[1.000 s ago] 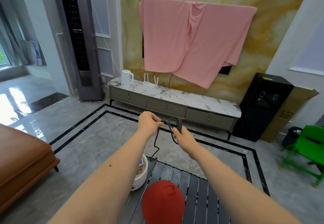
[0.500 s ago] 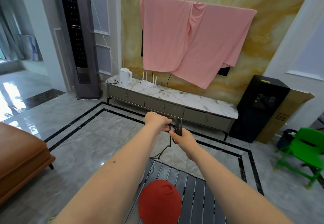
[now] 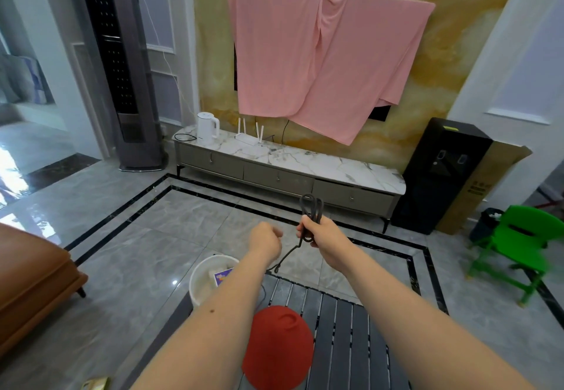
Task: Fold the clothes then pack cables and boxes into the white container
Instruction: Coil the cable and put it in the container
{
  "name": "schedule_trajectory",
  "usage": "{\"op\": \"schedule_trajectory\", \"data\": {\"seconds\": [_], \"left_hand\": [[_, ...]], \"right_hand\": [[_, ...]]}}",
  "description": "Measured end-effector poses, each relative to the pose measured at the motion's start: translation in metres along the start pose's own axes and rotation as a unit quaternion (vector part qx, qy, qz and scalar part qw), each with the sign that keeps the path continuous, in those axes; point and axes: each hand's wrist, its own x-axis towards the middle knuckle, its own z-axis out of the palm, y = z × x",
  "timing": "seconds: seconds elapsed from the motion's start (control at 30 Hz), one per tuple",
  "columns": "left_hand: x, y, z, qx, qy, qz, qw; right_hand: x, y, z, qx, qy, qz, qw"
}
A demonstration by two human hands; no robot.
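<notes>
My right hand (image 3: 320, 238) is closed around a coiled black cable (image 3: 311, 206); loops stick up above the fist and a tail hangs down-left to the far edge of the dark slatted table (image 3: 335, 325). A little to the left, my left hand (image 3: 265, 240) is curled into a fist beside that tail, and no cable shows in it. The white container (image 3: 201, 286) stands on the floor at the table's far left corner, partly behind my left forearm, with a colourful box (image 3: 222, 276) inside. A red cap-like cloth (image 3: 279, 350) lies on the table near me.
A pink cloth (image 3: 320, 54) hangs over the wall screen above a marble-topped cabinet (image 3: 305, 160) holding a kettle and router. An orange sofa (image 3: 33, 286) is at left, a green chair (image 3: 518, 243) at right, a black dispenser (image 3: 439, 173) beside the cabinet.
My hands have drawn apart: the left one dropped down and left away from the coil, while the right keeps the cable. The white container is back in view.
</notes>
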Motion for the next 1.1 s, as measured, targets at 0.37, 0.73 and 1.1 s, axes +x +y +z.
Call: {"op": "schedule_trajectory", "data": {"seconds": [0.37, 0.73, 1.1], "left_hand": [[-0.003, 0.004, 0.058, 0.156, -0.082, 0.12, 0.977], [0.001, 0.071, 0.055, 0.124, -0.041, 0.152, 0.98], [-0.002, 0.131, 0.042, -0.09, -0.066, 0.06, 0.992]], "right_hand": [[-0.011, 0.019, -0.041, 0.015, -0.037, -0.037, 0.999], [-0.011, 0.051, -0.096, -0.116, 0.107, 0.053, 0.986], [-0.008, 0.039, -0.094, -0.074, 0.08, 0.038, 0.993]]}}
